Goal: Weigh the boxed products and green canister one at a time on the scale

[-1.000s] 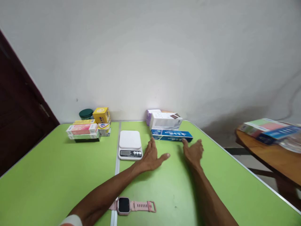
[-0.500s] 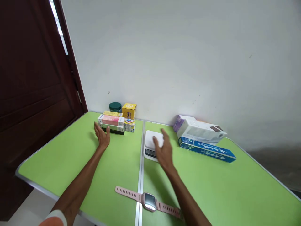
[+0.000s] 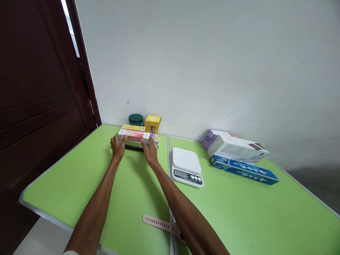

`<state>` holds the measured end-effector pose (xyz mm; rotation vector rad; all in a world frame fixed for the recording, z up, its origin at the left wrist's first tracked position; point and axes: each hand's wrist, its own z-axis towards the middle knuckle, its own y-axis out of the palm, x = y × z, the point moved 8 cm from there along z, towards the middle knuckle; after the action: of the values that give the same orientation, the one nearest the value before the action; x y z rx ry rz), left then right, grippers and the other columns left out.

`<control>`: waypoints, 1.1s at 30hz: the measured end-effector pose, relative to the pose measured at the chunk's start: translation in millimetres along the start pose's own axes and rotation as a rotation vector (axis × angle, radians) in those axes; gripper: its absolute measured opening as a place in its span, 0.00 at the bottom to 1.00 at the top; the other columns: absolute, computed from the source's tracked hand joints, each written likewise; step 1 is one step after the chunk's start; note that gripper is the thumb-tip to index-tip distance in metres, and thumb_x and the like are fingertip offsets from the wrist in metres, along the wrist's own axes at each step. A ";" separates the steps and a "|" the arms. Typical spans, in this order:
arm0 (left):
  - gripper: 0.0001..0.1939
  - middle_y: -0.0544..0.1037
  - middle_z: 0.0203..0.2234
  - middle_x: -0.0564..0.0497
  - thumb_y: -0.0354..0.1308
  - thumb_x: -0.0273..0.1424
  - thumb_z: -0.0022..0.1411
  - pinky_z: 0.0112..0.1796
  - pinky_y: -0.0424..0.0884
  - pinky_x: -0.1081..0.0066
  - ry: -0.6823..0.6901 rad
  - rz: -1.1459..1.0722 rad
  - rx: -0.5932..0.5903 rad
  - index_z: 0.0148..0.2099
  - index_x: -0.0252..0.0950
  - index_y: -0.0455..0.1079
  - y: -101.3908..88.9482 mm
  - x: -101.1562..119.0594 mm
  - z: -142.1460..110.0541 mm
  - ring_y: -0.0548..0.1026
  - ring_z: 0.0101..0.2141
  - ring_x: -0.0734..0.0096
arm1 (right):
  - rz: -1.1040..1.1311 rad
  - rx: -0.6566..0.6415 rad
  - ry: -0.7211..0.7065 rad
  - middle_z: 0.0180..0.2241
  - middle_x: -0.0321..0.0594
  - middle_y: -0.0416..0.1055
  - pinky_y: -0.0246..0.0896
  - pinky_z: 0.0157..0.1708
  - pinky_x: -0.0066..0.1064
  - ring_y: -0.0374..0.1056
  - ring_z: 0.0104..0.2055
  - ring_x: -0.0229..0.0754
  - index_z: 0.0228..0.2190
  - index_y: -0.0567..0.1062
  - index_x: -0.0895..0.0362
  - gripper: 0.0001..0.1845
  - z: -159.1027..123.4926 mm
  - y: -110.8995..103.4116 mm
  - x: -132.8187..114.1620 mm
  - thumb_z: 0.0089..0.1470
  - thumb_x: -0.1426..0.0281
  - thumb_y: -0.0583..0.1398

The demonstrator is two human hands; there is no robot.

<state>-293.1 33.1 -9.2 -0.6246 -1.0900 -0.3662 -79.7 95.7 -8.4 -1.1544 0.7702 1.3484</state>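
Note:
At the back left of the green table, a pink-and-white carton (image 3: 134,134) lies on top of other long cartons. My left hand (image 3: 118,146) clasps its left end, thumb on the near face. At the other end my right hand (image 3: 150,151) grips in the same way. Below it a black carton (image 3: 133,147) shows between my hands. A yellow carton (image 3: 132,127) lies just behind. Part of another white-and-yellow carton (image 3: 156,140) shows past my right fingers. Whether the pink-and-white carton has left the stack cannot be made out.
A white kitchen scale (image 3: 186,161) stands right of the table's metal seam. Behind the cartons are a green-lidded jar (image 3: 135,118) and a yellow box (image 3: 153,122). White (image 3: 236,148) and blue (image 3: 244,170) cartons lie at right. My right forearm partly covers a pink-strapped watch (image 3: 159,224).
My right hand has moved left from over the scale to the pink-and-white carton's right end. My left hand has closed on its left end. The view has shifted slightly.

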 end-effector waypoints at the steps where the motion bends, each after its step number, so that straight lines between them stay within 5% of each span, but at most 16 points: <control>1: 0.31 0.69 0.61 0.39 0.57 0.52 0.67 0.69 0.56 0.51 0.028 0.025 0.010 0.64 0.40 0.66 -1.1 5.8 -1.2 0.64 0.66 0.50 | 0.010 0.012 -0.005 0.74 0.52 0.52 0.42 0.74 0.49 0.47 0.76 0.57 0.71 0.55 0.67 0.59 -2.7 -5.0 -4.3 0.58 0.34 0.53; 5: 0.29 0.72 0.59 0.40 0.56 0.51 0.68 0.67 0.58 0.52 0.173 0.033 -0.009 0.64 0.40 0.67 6.2 36.7 -19.4 0.66 0.63 0.49 | 0.026 0.073 -0.053 0.74 0.52 0.53 0.43 0.74 0.47 0.49 0.76 0.54 0.71 0.57 0.64 0.55 -9.9 -42.1 -26.7 0.60 0.36 0.54; 8: 0.33 0.71 0.61 0.39 0.56 0.52 0.68 0.68 0.56 0.53 0.300 -0.027 -0.084 0.67 0.39 0.65 26.1 62.3 -51.6 0.65 0.65 0.50 | 0.000 0.146 -0.042 0.74 0.51 0.52 0.41 0.74 0.47 0.48 0.76 0.54 0.71 0.59 0.61 0.54 -18.3 -91.9 -33.0 0.58 0.37 0.56; 13: 0.38 0.70 0.62 0.38 0.57 0.54 0.66 0.68 0.56 0.51 0.371 -0.109 -0.349 0.69 0.37 0.64 84.7 86.1 -124.1 0.65 0.65 0.48 | -0.101 0.301 0.025 0.73 0.50 0.55 0.42 0.74 0.50 0.51 0.75 0.57 0.70 0.63 0.57 0.52 -51.6 -190.2 -11.6 0.57 0.37 0.57; 16: 0.39 0.68 0.64 0.38 0.59 0.54 0.65 0.69 0.55 0.50 0.344 -0.120 -0.481 0.70 0.37 0.63 116.5 86.2 -156.5 0.64 0.67 0.47 | -0.138 0.360 0.102 0.73 0.52 0.57 0.42 0.74 0.51 0.52 0.75 0.59 0.70 0.63 0.59 0.55 -72.1 -230.3 15.4 0.54 0.35 0.56; 20: 0.40 0.67 0.65 0.36 0.58 0.52 0.66 0.68 0.55 0.48 0.349 -0.050 -0.592 0.71 0.37 0.60 140.5 79.1 -176.9 0.63 0.68 0.47 | -0.124 0.373 0.179 0.72 0.53 0.57 0.43 0.74 0.48 0.52 0.75 0.59 0.69 0.63 0.61 0.58 -85.9 -247.7 47.5 0.52 0.33 0.56; 25: 0.40 0.65 0.67 0.35 0.57 0.51 0.67 0.69 0.53 0.45 0.361 -0.011 -0.626 0.73 0.36 0.57 141.7 71.1 -176.1 0.61 0.69 0.47 | -0.086 0.340 0.165 0.71 0.52 0.59 0.50 0.71 0.48 0.58 0.71 0.58 0.69 0.62 0.58 0.52 -89.1 -246.3 64.4 0.57 0.36 0.55; 33: 0.44 0.65 0.66 0.31 0.59 0.56 0.65 0.66 0.62 0.44 0.061 -0.251 -0.615 0.71 0.35 0.56 133.6 25.5 -151.5 0.68 0.66 0.44 | -0.251 0.552 0.208 0.54 0.59 0.76 0.61 0.59 0.50 0.71 0.55 0.59 0.56 0.73 0.62 0.47 -110.6 -300.1 82.5 0.56 0.36 0.51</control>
<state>-99.8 41.1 -72.7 -1.0114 -0.9960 -0.9525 244.1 62.0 -64.6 -0.9131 1.0297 0.7447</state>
